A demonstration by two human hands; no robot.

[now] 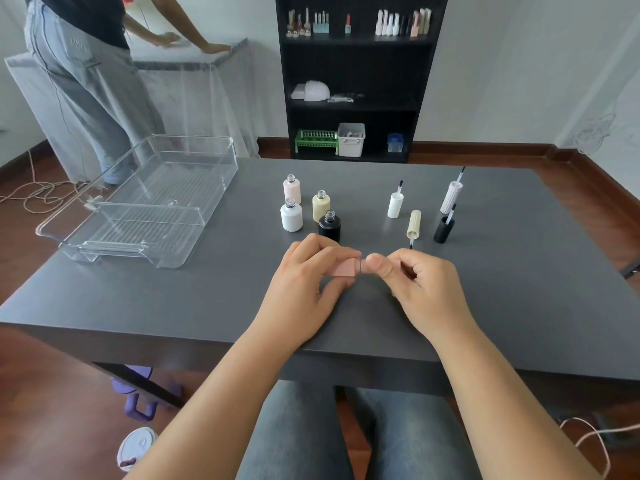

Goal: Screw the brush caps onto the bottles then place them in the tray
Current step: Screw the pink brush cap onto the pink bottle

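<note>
My left hand (308, 278) holds a dusty-pink bottle (343, 269) on its side just above the grey table (207, 299). My right hand (422, 289) pinches its brush cap, hidden under the fingers, at the bottle's neck. Behind the hands stand uncapped bottles: pale pink (292, 189), white (291, 216), cream (321, 206) and black (329, 226). To the right are loose brush caps: white (395, 203), lilac ribbed (451, 195) and black (444, 228) standing brush-up, and a cream one (414, 224) lying down. The clear plastic tray (145, 202) sits at the table's left with nothing in it.
A black shelf unit (356, 77) with nail supplies stands behind the table. Another person (86, 74) leans on a covered table at the back left. Cables (38, 194) lie on the wooden floor, and a cup lid (136, 448) is beside my knees.
</note>
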